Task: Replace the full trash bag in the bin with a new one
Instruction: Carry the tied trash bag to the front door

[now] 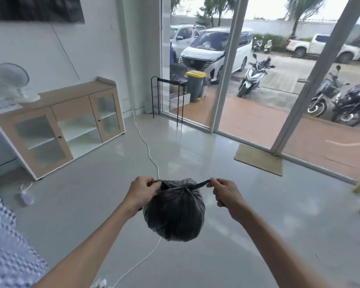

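Both hands (141, 192) gripping knotted trash bag (174, 213)

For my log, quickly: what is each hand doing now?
Left hand: closed on the left tie end of the bag.
Right hand: closed on the right tie end.

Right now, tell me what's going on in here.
A person is holding a full black trash bag up off the floor, in front of their body. The left hand and the right hand each grip one end of the bag's tie and pull them apart, so the neck is cinched shut. The indoor bin isn't in view, and no new bag can be seen. Ahead, beyond the glass doors, a grey wheeled bin with a yellow lid stands outside.
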A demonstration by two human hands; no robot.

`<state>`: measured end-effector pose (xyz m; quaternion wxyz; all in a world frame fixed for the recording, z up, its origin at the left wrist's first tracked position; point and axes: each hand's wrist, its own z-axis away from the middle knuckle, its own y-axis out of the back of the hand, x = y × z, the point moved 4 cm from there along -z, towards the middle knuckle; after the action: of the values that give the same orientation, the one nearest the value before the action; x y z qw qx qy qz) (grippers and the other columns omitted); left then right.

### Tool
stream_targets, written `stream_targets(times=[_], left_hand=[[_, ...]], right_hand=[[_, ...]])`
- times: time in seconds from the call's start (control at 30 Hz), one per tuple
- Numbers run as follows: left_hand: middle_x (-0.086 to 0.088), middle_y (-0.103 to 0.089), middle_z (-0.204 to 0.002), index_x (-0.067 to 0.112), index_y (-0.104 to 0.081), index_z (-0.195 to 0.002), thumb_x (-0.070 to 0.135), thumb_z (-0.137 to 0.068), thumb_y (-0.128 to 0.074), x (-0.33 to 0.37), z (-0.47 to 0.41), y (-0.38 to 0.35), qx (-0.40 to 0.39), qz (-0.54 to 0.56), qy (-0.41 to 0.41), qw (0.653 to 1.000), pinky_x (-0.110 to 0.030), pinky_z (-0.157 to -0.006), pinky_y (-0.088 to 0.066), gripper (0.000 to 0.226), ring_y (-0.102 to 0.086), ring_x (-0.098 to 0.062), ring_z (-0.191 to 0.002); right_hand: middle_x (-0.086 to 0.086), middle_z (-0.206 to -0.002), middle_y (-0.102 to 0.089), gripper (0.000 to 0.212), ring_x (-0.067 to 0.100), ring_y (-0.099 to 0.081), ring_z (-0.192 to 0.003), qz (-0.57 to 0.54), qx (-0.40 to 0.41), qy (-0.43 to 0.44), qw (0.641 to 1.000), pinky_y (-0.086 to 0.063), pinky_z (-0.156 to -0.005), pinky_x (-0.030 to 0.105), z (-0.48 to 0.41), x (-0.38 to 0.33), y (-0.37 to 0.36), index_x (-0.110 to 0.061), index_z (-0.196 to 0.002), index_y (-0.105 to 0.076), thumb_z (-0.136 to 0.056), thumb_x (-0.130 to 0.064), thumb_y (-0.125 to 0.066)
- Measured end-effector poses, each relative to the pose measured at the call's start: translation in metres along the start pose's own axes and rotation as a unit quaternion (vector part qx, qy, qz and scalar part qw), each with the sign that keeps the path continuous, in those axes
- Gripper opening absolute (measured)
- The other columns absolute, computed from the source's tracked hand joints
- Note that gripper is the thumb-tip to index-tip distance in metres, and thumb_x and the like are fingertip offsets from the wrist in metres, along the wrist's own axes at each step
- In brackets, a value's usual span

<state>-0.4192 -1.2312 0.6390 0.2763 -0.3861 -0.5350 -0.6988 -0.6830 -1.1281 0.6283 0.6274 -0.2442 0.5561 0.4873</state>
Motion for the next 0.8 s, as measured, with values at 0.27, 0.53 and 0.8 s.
stream_targets(times=[0.27, 0.53, 0.8], left_hand=[[0.01, -0.058, -0.047, 0.009, -0.071, -0.073, 0.032, -0.092, -0.068, 0.086, -0.164, -0.043, -0.059, 0.014, -0.068, 0.996, -0.017, -0.033, -0.033, 0.03, -0.048, -0.004, -0.038], [0.01, -0.053, -0.044, 0.01, -0.064, -0.062, 0.029, -0.091, -0.068, 0.152, -0.317, -0.108, -0.078, 0.003, -0.088, 0.993, -0.026, -0.043, -0.037, 0.034, -0.045, -0.007, -0.039], [0.01, -0.054, -0.044, 0.011, -0.066, -0.065, 0.03, -0.089, -0.07, 0.221, -0.477, -0.16, -0.08, 0.003, -0.064, 0.995, -0.02, -0.035, -0.033, 0.03, -0.045, -0.004, -0.036]], right_hand=[[0.0, -0.065, -0.042, 0.034, 0.013, -0.034, -0.047, -0.035, 0.089, 0.0, 0.995, -0.031, -0.043, 0.024, -0.11, -0.048, 0.048, -0.009, -0.084, -0.073, -0.097, -0.034, -0.054], [-0.004, -0.06, -0.041, 0.032, 0.009, -0.033, -0.044, -0.072, 0.097, 0.008, 0.993, -0.032, -0.041, 0.022, -0.267, -0.083, 0.1, -0.01, -0.088, -0.072, -0.099, -0.034, -0.055], [-0.006, -0.057, -0.037, 0.03, 0.009, -0.03, -0.045, -0.089, 0.061, 0.008, 0.994, -0.029, -0.041, 0.022, -0.44, -0.143, 0.141, -0.01, -0.086, -0.069, -0.102, -0.03, -0.054]])
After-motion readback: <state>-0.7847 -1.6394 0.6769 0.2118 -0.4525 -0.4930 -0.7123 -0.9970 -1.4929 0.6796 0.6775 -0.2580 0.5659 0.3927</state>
